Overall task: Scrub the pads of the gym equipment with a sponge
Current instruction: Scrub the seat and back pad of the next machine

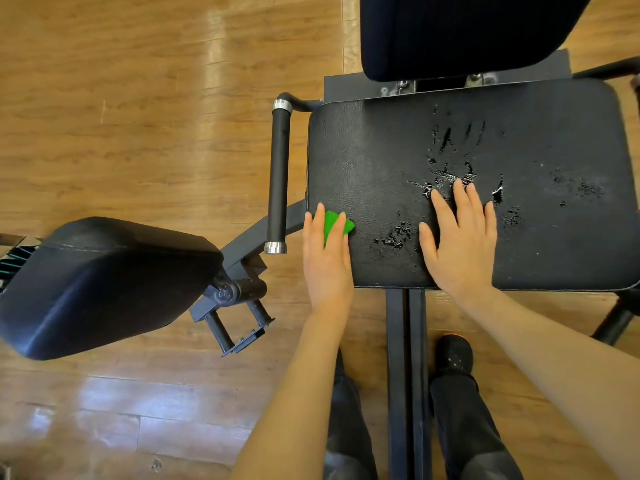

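Note:
The black seat pad [381, 161] of the gym machine fills the upper right; its skin is cracked and flaking near the middle. My left hand [327, 261] lies flat with straight fingers over a green sponge [334, 223], pressing it onto the pad's front left corner. Only the sponge's far end shows between the fingers. My right hand [460, 244] rests flat and spread on the pad's worn patch, holding nothing. A black back pad [460, 32] rises behind the seat. A second black pad [100, 285] sits at the lower left on a swing arm.
A black handle with silver end caps [280, 174] runs along the seat's left side. The machine's steel beam [408, 375] passes between my legs. My shoe [454, 355] stands beside it. Wooden floor [138, 98] surrounds the machine.

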Demonstrator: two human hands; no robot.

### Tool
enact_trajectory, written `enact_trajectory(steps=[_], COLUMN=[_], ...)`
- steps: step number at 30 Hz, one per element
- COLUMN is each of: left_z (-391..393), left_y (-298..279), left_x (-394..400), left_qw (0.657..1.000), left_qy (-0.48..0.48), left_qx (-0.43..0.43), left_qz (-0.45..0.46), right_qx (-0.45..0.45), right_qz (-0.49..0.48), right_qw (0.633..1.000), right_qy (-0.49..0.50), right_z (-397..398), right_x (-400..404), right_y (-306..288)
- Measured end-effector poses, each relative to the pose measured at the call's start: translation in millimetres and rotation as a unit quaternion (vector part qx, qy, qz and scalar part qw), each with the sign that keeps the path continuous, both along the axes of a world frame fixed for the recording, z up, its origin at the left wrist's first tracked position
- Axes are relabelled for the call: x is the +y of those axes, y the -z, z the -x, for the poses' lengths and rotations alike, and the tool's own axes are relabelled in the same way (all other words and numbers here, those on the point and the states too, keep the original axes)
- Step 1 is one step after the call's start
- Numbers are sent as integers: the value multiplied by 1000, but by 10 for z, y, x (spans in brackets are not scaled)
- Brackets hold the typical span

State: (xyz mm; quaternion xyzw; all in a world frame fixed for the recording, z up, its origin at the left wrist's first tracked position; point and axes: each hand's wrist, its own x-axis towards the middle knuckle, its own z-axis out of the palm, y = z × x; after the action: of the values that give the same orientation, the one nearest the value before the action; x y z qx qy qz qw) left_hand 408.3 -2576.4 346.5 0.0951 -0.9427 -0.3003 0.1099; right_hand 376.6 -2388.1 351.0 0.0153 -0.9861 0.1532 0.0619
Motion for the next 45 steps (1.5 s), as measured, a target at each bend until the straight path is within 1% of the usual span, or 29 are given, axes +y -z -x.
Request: enact_trajectory(steps=[5,9,14,17,23,25,37,40,45], left_z=[93,-210,-494,-363,199,244,-396,-279,266], left_y=[-6,0,12,11,-37,-38,-57,-62,-72], left_x=[7,22,123,115,162,188,226,239,316], left_qw=[1000,999,999,999,998,998,997,997,997], left_qy=[11,31,28,28,32,29,61,55,58], left_qx=[-2,0,-10,-14,-9,-9,-23,-26,-17], left_qz=[16,34,27,37,56,55,47,48,54], right_qx=[-1,3,1,1,-8,-9,-5,-2,-10], right_qz=[-8,-18,-24,-32,-49,-47,-47,-47,-47], right_qw=[1000,1000,1000,999,999,999,999,999,999], right_qy=[-5,-6,-9,-9,-5,-5,-9,-10,-9], right_z=[3,3,-9,-17,-22,-24,-31,-31,-35], right_x=[14,19,25,25,16,16,30,35,29], right_y=[14,17,6,11,16,15,22,21,16])
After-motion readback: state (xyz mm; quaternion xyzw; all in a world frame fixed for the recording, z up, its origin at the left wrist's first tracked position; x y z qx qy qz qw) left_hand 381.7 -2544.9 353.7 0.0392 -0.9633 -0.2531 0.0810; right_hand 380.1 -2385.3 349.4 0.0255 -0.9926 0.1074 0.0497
